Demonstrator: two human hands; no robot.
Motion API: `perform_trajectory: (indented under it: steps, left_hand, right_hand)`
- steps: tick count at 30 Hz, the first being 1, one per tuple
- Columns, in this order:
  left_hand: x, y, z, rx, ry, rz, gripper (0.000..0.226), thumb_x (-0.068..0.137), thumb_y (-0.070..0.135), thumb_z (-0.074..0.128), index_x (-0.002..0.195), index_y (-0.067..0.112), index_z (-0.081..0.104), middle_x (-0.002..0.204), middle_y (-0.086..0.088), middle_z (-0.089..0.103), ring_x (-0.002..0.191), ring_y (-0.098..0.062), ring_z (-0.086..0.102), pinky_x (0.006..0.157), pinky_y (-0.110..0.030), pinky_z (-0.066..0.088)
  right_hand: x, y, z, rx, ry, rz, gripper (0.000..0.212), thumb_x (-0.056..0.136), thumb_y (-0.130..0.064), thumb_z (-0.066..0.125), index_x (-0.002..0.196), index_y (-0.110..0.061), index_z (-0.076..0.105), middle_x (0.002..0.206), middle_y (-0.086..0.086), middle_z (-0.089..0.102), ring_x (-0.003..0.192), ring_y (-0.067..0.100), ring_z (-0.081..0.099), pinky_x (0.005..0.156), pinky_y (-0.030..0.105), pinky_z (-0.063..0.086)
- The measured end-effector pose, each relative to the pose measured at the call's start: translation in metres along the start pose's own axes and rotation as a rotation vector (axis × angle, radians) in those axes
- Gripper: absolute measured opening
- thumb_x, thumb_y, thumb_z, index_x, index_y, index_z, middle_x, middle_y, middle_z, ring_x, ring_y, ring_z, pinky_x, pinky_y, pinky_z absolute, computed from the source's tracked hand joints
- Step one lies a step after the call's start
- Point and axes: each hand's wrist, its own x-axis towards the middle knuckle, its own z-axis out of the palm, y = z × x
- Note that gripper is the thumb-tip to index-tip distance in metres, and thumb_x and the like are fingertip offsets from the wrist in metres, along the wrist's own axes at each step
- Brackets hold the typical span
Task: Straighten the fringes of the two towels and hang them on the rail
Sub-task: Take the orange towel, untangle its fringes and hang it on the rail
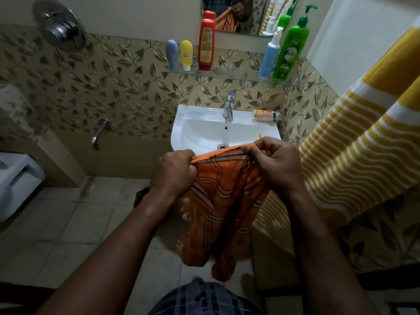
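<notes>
An orange towel [223,208] with dark and pale stripes hangs bunched in front of me, below the sink. My left hand [175,171] is closed on its upper left edge. My right hand [276,163] pinches the upper right edge, where a short orange fringe sticks up. More fringe shows on the towel's left side lower down. A yellow and white striped towel [363,142] hangs at the right, reaching out of view at the top. The rail itself is hidden.
A white sink [200,126] with a chrome tap [229,106] stands just beyond my hands. Above it a glass shelf [238,75] carries several bottles under a mirror. A wall spout [100,133] and a white toilet [16,178] are at the left. The floor is tiled.
</notes>
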Motion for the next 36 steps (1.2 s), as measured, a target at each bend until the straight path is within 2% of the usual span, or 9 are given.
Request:
perform_trajectory:
  steps: [3,6,10,16,20,24,27,32,36]
  left_hand:
    - [0.001,-0.013,-0.004,-0.1,0.027,-0.08,0.024,0.086,0.015,0.059,0.101,0.022,0.077,0.09,-0.008,0.077,0.085,-0.032,0.07,0.069,-0.035,0.05]
    - [-0.001,-0.014,-0.007,-0.145,0.052,-0.155,0.019,0.088,0.014,0.059,0.101,0.024,0.07,0.088,-0.004,0.073,0.077,-0.025,0.062,0.067,-0.032,0.043]
    - [-0.003,-0.021,-0.008,-0.106,0.06,-0.173,0.015,0.088,0.016,0.058,0.099,0.022,0.066,0.091,-0.007,0.073,0.083,-0.031,0.064,0.068,-0.033,0.042]
    - [-0.002,-0.017,-0.005,-0.574,-0.105,-0.188,0.016,0.096,0.017,0.064,0.09,0.03,0.071,0.086,0.005,0.073,0.081,-0.016,0.068,0.079,-0.044,0.057]
    - [-0.005,-0.011,-0.004,-0.616,-0.119,-0.102,0.016,0.099,0.021,0.063,0.103,0.037,0.065,0.089,-0.003,0.075,0.078,-0.035,0.07,0.068,-0.05,0.057]
    - [-0.007,-0.006,-0.009,-0.597,-0.05,-0.056,0.017,0.099,0.015,0.066,0.099,0.032,0.066,0.083,-0.001,0.073,0.07,-0.021,0.068,0.063,-0.036,0.051]
    - [-0.005,-0.007,-0.013,-0.531,0.027,-0.05,0.022,0.092,0.011,0.069,0.089,0.033,0.07,0.095,0.01,0.072,0.085,-0.015,0.071,0.074,-0.032,0.056]
    - [0.0,-0.005,-0.02,-0.415,0.053,-0.042,0.013,0.091,0.016,0.077,0.086,0.028,0.076,0.084,0.017,0.072,0.079,0.008,0.066,0.067,-0.005,0.045]
    - [-0.001,-0.001,-0.018,-0.694,-0.11,-0.191,0.009,0.097,0.013,0.073,0.093,0.021,0.071,0.06,0.008,0.066,0.054,-0.007,0.063,0.059,-0.027,0.055]
  right_hand:
    - [0.005,0.009,-0.006,0.026,0.124,0.076,0.024,0.089,-0.034,0.082,0.073,-0.018,0.074,0.067,-0.005,0.071,0.063,0.004,0.063,0.069,0.029,0.053]
    - [0.005,0.021,-0.005,-0.014,0.235,0.146,0.029,0.089,-0.04,0.081,0.073,-0.017,0.074,0.068,-0.002,0.072,0.063,0.011,0.062,0.064,0.04,0.056]
    - [0.005,0.03,-0.008,-0.026,0.351,0.229,0.039,0.087,-0.051,0.077,0.08,-0.013,0.076,0.068,0.003,0.074,0.063,0.022,0.067,0.065,0.045,0.058]
    - [0.005,0.039,-0.007,-0.054,0.361,0.286,0.041,0.086,-0.055,0.078,0.079,-0.015,0.077,0.069,0.001,0.074,0.067,0.026,0.07,0.068,0.047,0.059]
    - [0.003,0.039,-0.006,-0.099,0.368,0.308,0.038,0.09,-0.047,0.079,0.079,-0.011,0.077,0.069,0.005,0.073,0.067,0.026,0.068,0.068,0.042,0.055]
    - [0.006,0.043,-0.016,-0.152,0.395,0.346,0.037,0.091,-0.046,0.078,0.082,-0.01,0.077,0.071,0.011,0.071,0.07,0.03,0.065,0.072,0.042,0.052]
    - [0.005,0.045,-0.019,-0.164,0.404,0.346,0.035,0.092,-0.045,0.077,0.084,-0.011,0.078,0.075,0.015,0.073,0.073,0.033,0.067,0.074,0.043,0.053]
    - [0.001,0.048,-0.017,-0.179,0.392,0.341,0.031,0.093,-0.041,0.077,0.075,-0.016,0.073,0.069,0.009,0.069,0.068,0.027,0.064,0.065,0.032,0.04]
    - [0.0,0.048,-0.016,-0.145,0.386,0.362,0.031,0.094,-0.043,0.075,0.088,-0.013,0.08,0.079,0.007,0.075,0.074,0.023,0.068,0.067,0.032,0.046]
